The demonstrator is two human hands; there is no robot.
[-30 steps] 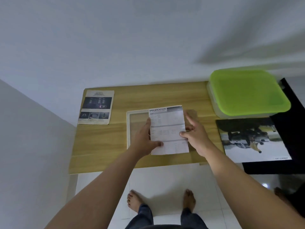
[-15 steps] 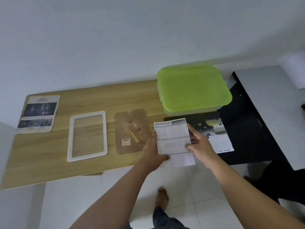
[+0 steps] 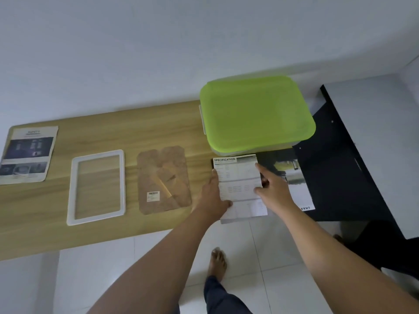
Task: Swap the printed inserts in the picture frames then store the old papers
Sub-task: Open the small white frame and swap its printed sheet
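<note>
Wooden tabletop (image 3: 136,132) carries the empty frame (image 3: 72,189) and cork backing (image 3: 163,177), while left hand (image 3: 212,198) and right hand (image 3: 274,189) pinch the specification sheet (image 3: 238,177) by its sides just before the green-lidded box (image 3: 256,114); storing it seemingly needs that lid lifted.

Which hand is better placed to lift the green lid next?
Right, probably. The right hand holds the sheet just in front of the middle of the lid; the left hand pinches the opposite edge, near a lid corner, and could hold the sheet alone.
</note>
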